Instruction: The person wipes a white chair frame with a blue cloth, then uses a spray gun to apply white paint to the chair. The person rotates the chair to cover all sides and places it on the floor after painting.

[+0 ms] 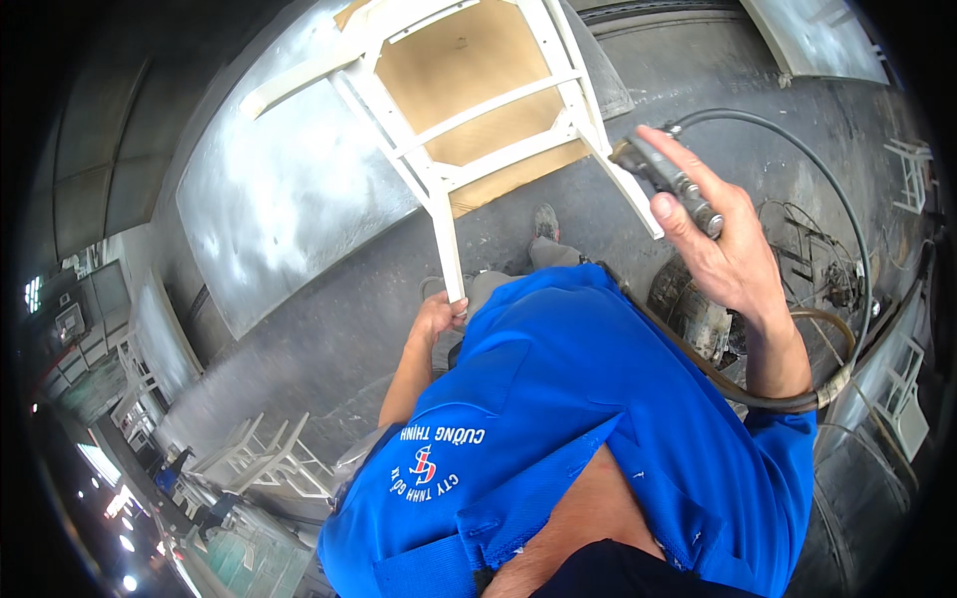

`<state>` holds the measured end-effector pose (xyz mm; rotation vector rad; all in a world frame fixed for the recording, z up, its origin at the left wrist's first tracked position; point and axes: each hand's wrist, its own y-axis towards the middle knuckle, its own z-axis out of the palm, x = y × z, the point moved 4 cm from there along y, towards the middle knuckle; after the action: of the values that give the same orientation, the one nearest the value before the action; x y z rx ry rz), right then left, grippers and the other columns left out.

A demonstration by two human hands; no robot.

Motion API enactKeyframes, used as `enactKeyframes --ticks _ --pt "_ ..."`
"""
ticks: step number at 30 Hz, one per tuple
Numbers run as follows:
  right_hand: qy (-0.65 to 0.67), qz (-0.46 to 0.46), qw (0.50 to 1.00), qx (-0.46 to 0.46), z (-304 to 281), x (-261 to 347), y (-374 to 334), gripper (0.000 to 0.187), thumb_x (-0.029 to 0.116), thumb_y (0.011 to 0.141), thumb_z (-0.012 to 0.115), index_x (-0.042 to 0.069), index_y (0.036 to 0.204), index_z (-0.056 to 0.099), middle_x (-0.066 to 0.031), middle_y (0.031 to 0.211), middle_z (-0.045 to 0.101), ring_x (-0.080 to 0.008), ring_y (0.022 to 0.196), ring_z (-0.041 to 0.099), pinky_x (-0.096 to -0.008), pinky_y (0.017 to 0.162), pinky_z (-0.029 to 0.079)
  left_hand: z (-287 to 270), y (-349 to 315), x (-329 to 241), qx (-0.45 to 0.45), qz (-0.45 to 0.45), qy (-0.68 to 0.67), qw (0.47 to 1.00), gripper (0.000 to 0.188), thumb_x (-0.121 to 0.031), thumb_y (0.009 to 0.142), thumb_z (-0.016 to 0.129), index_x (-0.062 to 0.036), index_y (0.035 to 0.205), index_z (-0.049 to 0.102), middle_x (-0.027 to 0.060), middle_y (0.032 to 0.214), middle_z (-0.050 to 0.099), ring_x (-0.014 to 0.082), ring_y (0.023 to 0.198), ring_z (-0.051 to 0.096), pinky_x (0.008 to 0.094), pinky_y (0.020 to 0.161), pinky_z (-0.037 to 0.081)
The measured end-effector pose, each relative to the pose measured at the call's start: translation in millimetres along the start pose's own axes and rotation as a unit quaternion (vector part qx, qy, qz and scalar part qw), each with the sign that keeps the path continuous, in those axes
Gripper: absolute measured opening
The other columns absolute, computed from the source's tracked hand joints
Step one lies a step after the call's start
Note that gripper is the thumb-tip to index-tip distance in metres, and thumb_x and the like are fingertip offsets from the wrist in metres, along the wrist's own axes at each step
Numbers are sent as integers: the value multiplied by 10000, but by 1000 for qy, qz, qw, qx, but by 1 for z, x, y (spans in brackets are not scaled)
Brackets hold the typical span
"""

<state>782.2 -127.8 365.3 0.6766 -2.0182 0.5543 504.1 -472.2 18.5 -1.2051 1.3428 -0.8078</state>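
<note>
White chair (488,113) stands tilted ahead of the person, one leg (447,244) clamped near its end in the left hand (435,319), likely for steadying. The right hand (729,249) clasps a spray gun (674,177), seemingly angled chairward.

A spray gun (670,181) on a black hose (845,207), a white chair (488,115) and more white furniture frames (282,456) across a patchy grey floor (319,349) mark this furniture-finishing workshop.
</note>
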Motion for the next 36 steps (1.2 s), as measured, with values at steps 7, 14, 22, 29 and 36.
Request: enactKeyframes --ticks 7,14,22,29,36 --pt "46 -90 986 130 31 30 21 596 392 1027 634 83 1520 505 -144 1350 667 -195 1078 619 -347 971 481 7 -7 0 -24 3 -37 999 347 -251 933 772 -35 1196 705 85 1005 737 188 786 662 328 679 522" --pt "-45 31 998 25 11 21 32 645 521 988 651 171 1517 535 13 910 638 -62 708 537 -222 527 451 10 -10 0 -43 18 -63 997 366 -238 926 778 -23 1213 707 103 1030 744 198 807 677 332 710 550" --pt "34 26 992 115 45 45 51 588 455 1005 649 110 1475 572 -4 891 621 -95 742 547 -279 702 490 12 -12 -2 -51 44 -74 995 368 -220 906 790 8 1186 719 121 1052 749 202 881 692 348 746 573" --pt "41 31 991 124 87 76 61 573 447 1048 575 141 1527 504 3 863 619 -57 711 577 -191 452 406 14 -12 3 -60 67 -102 991 367 -221 900 789 17 1171 723 125 1034 753 190 865 689 325 734 556" --pt "-79 71 994 20 96 63 18 513 342 1033 606 173 1512 536 27 813 608 -37 658 564 -196 446 412 14 -13 3 -62 101 -103 988 379 -249 900 796 23 1153 720 130 988 760 168 800 686 305 697 548"
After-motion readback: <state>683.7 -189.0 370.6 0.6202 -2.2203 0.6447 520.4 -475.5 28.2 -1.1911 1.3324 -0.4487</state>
